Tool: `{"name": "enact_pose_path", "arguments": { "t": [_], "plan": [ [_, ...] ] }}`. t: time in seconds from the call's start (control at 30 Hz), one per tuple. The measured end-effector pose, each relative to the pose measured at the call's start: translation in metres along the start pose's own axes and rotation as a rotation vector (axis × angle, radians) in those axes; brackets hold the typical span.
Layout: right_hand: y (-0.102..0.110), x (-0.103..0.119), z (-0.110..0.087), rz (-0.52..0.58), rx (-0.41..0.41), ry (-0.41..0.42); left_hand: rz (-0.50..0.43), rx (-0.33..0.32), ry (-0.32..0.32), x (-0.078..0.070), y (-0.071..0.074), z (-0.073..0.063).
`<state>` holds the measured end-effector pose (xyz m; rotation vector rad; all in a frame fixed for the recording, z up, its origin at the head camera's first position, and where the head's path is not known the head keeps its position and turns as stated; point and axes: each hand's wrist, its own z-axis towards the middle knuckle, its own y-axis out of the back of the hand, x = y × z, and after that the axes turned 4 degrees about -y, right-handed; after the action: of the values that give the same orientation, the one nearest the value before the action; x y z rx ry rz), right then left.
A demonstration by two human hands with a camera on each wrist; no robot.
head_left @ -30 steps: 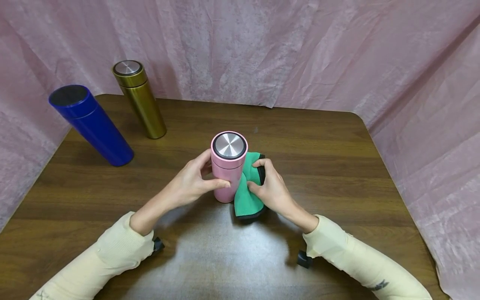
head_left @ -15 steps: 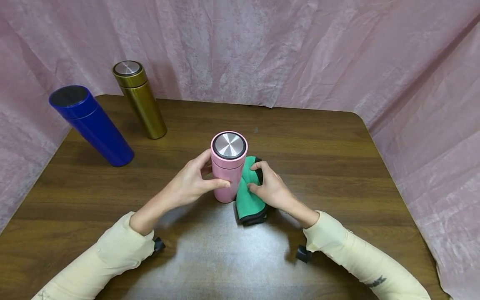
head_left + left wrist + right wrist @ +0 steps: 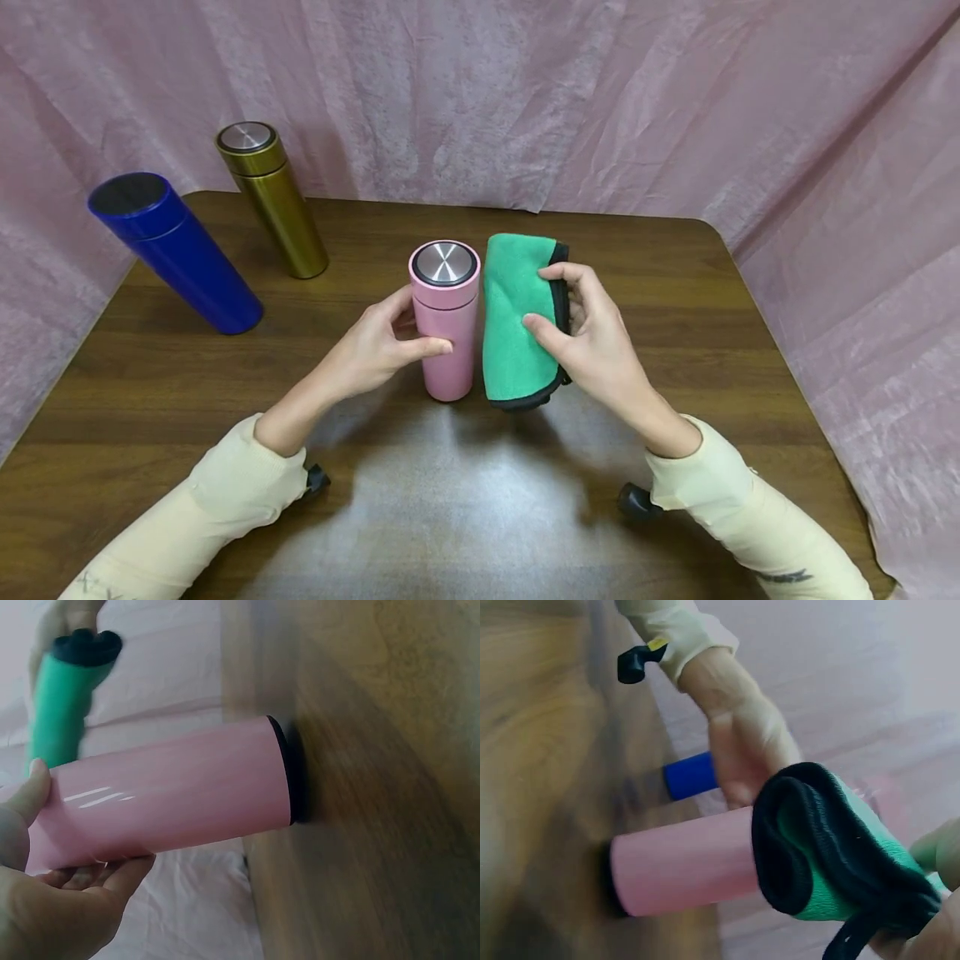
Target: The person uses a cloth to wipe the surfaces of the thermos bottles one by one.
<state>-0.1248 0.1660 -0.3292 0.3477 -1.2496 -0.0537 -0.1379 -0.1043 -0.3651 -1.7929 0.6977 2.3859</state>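
Observation:
My left hand grips a pink thermos bottle with a brushed-metal lid top, thumb across its front and fingers behind. The bottle is upright; whether its base touches the table or is just above it I cannot tell. To its right, my right hand holds a folded green cloth with black edging, thumb on the near face and fingers at the edged side. A narrow gap parts cloth and bottle in the head view. The right wrist view shows the cloth's rolled folds and a dark loop hanging from it.
A blue bottle with a dark top stands at the left of the wooden table. Behind it stands a gold bottle with a metal lid top. A pink curtain hangs around the table's back and sides.
The right hand has drawn the green cloth up and right, away from the pink bottle's side, and the cloth now shows broad and flat. The pink bottle has shifted slightly up and left.

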Motion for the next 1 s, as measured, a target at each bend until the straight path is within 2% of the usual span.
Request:
{"name": "enact_pose_path", "arguments": {
  "t": [0.13, 0.27, 0.5, 0.67, 0.87, 1.0],
  "plan": [
    [-0.001, 0.015, 0.004, 0.048, -0.044, 0.197, -0.033, -0.021, 0.03, 0.001, 0.003, 0.004],
    [-0.006, 0.02, 0.01, 0.032, -0.044, 0.341, -0.054, -0.027, 0.041, 0.002, 0.003, 0.006],
    [-0.02, 0.009, 0.014, -0.234, -0.121, 0.546, -0.013, -0.053, 0.059, 0.003, 0.004, 0.009],
    [-0.03, -0.003, 0.012, -0.332, -0.08, 0.595, -0.033, -0.067, 0.078, 0.005, 0.005, 0.009],
    [-0.037, -0.015, 0.01, -0.365, -0.048, 0.583, -0.051, -0.078, 0.085, 0.006, 0.005, 0.01],
    [-0.041, -0.023, 0.007, -0.406, 0.006, 0.573, -0.065, -0.086, 0.09, 0.007, 0.006, 0.011]
  ]
}}
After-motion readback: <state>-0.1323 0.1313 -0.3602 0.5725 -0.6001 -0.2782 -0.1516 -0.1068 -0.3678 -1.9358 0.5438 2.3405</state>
